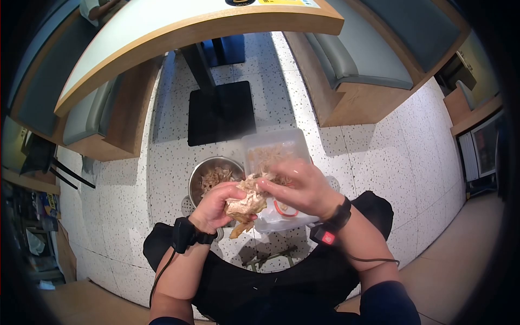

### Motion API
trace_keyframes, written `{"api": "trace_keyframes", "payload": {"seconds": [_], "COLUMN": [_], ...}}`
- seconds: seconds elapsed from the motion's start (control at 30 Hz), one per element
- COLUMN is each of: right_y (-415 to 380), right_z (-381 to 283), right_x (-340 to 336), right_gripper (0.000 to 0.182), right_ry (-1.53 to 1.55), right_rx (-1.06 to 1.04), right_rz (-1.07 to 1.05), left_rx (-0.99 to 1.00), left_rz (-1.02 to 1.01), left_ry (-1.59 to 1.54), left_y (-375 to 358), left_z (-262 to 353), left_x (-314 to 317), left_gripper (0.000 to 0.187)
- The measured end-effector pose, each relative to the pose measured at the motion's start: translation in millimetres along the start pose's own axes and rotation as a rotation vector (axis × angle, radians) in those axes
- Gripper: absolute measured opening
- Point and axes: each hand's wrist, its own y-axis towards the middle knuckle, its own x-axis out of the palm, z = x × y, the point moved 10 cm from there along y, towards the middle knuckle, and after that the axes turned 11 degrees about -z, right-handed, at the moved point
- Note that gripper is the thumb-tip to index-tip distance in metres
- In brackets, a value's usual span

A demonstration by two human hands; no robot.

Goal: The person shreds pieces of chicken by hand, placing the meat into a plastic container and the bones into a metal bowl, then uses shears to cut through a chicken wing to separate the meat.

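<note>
My left hand is wrapped round a piece of cooked chicken, with pale torn flesh on top and a yellowish bit hanging below. My right hand has its thumb and curled fingertips against the chicken's upper right side; the fingers are slightly blurred. Beneath my right hand stands a translucent plastic tub with shredded meat in its far part. A metal bowl sits to the left, partly behind my left hand, holding brownish scraps. An orange-red curved strip shows at the tub's near part.
Ahead is a table on a black base plate, with padded benches on both sides. A person's arm shows at the far left. A dark chair stands left on the speckled tile floor.
</note>
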Motion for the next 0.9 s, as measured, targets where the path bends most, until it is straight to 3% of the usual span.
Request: {"api": "trace_keyframes", "payload": {"seconds": [0.1, 0.17, 0.3, 0.4, 0.43, 0.47, 0.5, 0.53, 0.57, 0.6, 0.63, 0.7, 0.77, 0.83, 0.9], "right_y": [5.8, 8.6, 3.7, -0.6, -5.0, -10.6, -9.8, -19.2, -34.1, -35.2, -42.9, -52.4, -76.0, -78.4, -73.9], "right_z": [-9.8, -7.2, 6.5, 17.5, 28.7, 40.1, 39.6, 54.2, 63.9, 66.0, 72.5, 79.5, 69.2, 67.0, 63.9], "right_x": [-19.4, -11.4, -6.5, 0.8, 7.7, 14.6, 14.0, 29.4, 46.5, 47.4, 54.8, 69.9, 117.0, 127.8, 133.4], "right_gripper": [0.041, 0.032, 0.028, 0.025, 0.024, 0.026, 0.026, 0.028, 0.03, 0.03, 0.033, 0.035, 0.033, 0.033, 0.028], "right_ry": [-0.123, -0.025, 0.197, 0.31, 0.373, 0.435, 0.435, 0.628, 0.821, 0.822, 0.854, 0.887, 1.65, 1.735, 1.839], "right_rx": [-0.045, -0.068, -0.013, 0.109, 0.247, 0.385, 0.388, 0.604, 0.82, 0.823, 0.904, 0.987, 1.301, 1.283, 1.205], "right_rz": [0.119, -0.006, -0.027, -0.054, -0.092, -0.13, -0.129, -0.192, -0.254, -0.252, -0.265, -0.277, -0.108, -0.118, -0.13], "left_rx": [-0.027, -0.029, 0.012, 0.076, 0.074, 0.086, 0.098, 0.095, 0.197, 0.303, 0.3, 0.8, 0.895, 0.996, 0.967], "left_rz": [-0.045, -0.06, -0.099, 0.007, 0.007, 0.038, 0.069, 0.067, 0.09, 0.112, 0.11, 0.078, 0.089, 0.085, 0.13], "left_ry": [0.024, 0.052, 0.195, 0.44, 0.44, 0.674, 0.909, 0.909, 1.132, 1.354, 1.354, 2.057, 2.225, 2.406, 2.273], "left_y": [-1.3, -0.4, 4.3, 5.4, 5.0, 3.2, 2.5, 3.7, 2.2, 0.3, 4.2, -10.7, -17.3, -23.7, -19.1], "left_z": [0.1, -2.1, 0.2, 9.5, 10.8, 19.6, 26.5, 24.3, 31.9, 38.2, 37.6, 40.5, 29.4, 16.8, 25.4], "left_x": [3.6, 4.2, 8.3, 5.5, 8.4, 12.9, 17.7, 18.5, 27.9, 39.4, 39.4, 90.1, 98.2, 105.8, 100.7], "left_gripper": [0.039, 0.039, 0.038, 0.038, 0.038, 0.038, 0.038, 0.038, 0.039, 0.04, 0.04, 0.041, 0.041, 0.043, 0.044]}}
